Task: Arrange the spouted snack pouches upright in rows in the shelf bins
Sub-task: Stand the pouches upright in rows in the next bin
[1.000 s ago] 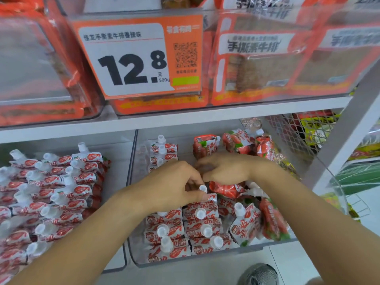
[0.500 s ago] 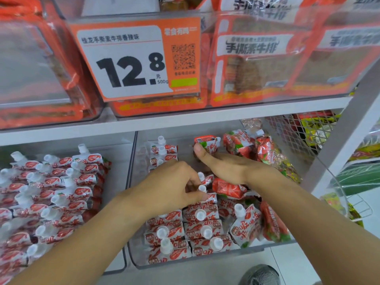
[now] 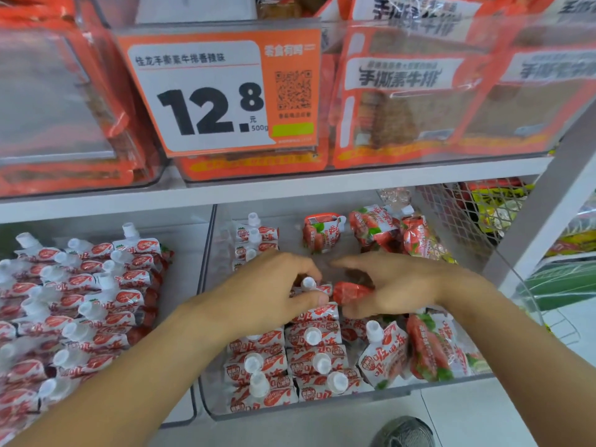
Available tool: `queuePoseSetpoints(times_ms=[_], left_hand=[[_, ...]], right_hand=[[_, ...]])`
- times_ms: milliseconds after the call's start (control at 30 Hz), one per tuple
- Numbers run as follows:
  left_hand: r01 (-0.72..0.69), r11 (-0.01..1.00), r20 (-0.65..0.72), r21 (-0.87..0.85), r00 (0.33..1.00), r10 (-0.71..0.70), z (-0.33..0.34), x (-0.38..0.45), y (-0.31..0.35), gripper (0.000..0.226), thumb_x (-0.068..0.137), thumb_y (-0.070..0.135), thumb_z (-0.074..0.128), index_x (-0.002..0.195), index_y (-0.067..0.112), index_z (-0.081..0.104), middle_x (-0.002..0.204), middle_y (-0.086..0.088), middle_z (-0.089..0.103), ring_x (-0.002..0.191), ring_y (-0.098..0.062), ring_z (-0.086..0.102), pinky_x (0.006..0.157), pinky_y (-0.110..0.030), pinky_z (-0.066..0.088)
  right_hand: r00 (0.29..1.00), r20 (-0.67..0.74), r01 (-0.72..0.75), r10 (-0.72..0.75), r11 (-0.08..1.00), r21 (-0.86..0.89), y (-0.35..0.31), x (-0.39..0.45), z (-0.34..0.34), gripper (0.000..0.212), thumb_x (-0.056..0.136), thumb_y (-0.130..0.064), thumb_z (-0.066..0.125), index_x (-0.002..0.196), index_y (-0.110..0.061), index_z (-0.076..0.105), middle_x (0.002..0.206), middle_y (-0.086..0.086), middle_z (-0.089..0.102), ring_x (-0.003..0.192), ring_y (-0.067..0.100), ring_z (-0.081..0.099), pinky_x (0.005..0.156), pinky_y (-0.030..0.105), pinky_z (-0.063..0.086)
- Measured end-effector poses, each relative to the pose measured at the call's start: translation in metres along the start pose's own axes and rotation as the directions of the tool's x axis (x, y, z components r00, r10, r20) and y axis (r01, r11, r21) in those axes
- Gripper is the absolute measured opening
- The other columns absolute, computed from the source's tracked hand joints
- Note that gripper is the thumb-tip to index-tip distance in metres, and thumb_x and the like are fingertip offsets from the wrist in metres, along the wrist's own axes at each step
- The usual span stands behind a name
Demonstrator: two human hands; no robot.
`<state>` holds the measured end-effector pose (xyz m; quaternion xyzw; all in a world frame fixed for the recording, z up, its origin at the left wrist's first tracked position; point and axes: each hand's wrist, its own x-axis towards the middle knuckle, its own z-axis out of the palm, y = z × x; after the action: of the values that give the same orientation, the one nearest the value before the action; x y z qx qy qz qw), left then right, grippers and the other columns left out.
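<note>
Red-and-white spouted pouches fill two clear shelf bins. In the right bin (image 3: pixel 354 398), two upright rows of pouches (image 3: pixel 309 353) stand at the front left, and loose pouches (image 3: pixel 429 346) lie tumbled at the right and back (image 3: pixel 322 233). My left hand (image 3: pixel 271 291) pinches an upright pouch (image 3: pixel 317 289) near its white cap in the middle of the bin. My right hand (image 3: pixel 396 285) hovers beside it, index finger stretched left, with a red pouch (image 3: pixel 350 291) under the palm and thumb. The left bin (image 3: pixel 185 411) holds several rows of standing pouches (image 3: pixel 80 301).
A white shelf board (image 3: pixel 258 188) runs just above the bins, carrying clear bins of orange snack packs and a 12.8 price tag (image 3: pixel 219 95). A wire mesh panel (image 3: pixel 458 211) and a grey upright post (image 3: pixel 541 221) close the right side.
My right hand has drawn back from the pouch at the rear of the bin and come down beside my left hand. My left hand has stayed on the upright pouch.
</note>
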<state>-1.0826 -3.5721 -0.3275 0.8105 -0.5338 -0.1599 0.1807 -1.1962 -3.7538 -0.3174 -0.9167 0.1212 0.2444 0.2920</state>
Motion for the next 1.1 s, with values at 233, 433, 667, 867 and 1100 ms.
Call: queuePoseSetpoints(times_ms=[233,433,667,867,1100], left_hand=[[-0.021,1.0,0.017,-0.019,1.0,0.021,0.001,0.002,-0.001,0.033,0.089,0.049,0.06,0.114,0.03,0.068,0.114,0.013,0.068,0.101,-0.003,0.06,0.089,-0.033,0.05],[-0.021,0.999,0.003,-0.03,1.0,0.021,0.002,0.001,0.001,0.035,0.09,0.049,0.059,0.116,0.026,0.066,0.108,0.009,0.069,0.095,-0.006,0.063,0.084,-0.032,0.052],[-0.018,1.0,-0.084,0.006,0.996,0.018,0.003,0.002,0.001,0.044,0.091,0.055,0.053,0.122,0.025,0.059,0.11,0.011,0.064,0.098,-0.005,0.06,0.08,-0.021,0.046],[-0.02,0.997,-0.017,0.08,1.0,0.021,0.003,0.0,0.001,0.037,0.089,0.059,0.053,0.101,0.027,0.068,0.079,0.002,0.069,0.067,-0.01,0.06,0.064,-0.033,0.049],[-0.006,0.997,0.001,0.073,1.0,0.006,-0.001,-0.001,0.006,0.04,0.083,0.057,0.063,0.103,0.022,0.069,0.069,0.001,0.063,0.065,-0.01,0.058,0.061,-0.022,0.042]], right_hand=[[0.952,-0.285,0.07,-0.113,0.985,-0.156,0.012,-0.025,0.009,0.063,0.073,-0.041,0.084,0.127,-0.031,0.055,0.119,-0.014,0.066,0.104,0.001,0.062,0.092,0.029,0.053],[0.847,-0.516,0.123,-0.126,0.992,-0.04,0.024,-0.039,0.008,0.033,0.091,-0.033,0.064,0.124,-0.032,0.062,0.114,-0.023,0.064,0.094,-0.015,0.057,0.083,0.01,0.045],[0.59,-0.802,0.348,0.094,0.866,0.358,-0.001,-0.028,0.025,0.033,0.095,-0.031,0.058,0.122,-0.019,0.044,0.11,-0.014,0.057,0.077,0.001,0.066,0.052,0.016,0.053],[0.668,-0.736,0.334,0.113,0.838,0.432,-0.003,0.004,0.03,0.021,0.077,-0.013,0.083,0.093,-0.016,0.069,0.087,-0.011,0.072,0.07,0.0,0.07,0.067,0.021,0.059],[0.761,-0.628,0.269,-0.163,0.96,0.077,-0.003,0.041,0.02,0.013,0.09,-0.012,0.067,0.102,-0.016,0.066,0.096,-0.005,0.069,0.089,0.004,0.063,0.082,0.024,0.053]])
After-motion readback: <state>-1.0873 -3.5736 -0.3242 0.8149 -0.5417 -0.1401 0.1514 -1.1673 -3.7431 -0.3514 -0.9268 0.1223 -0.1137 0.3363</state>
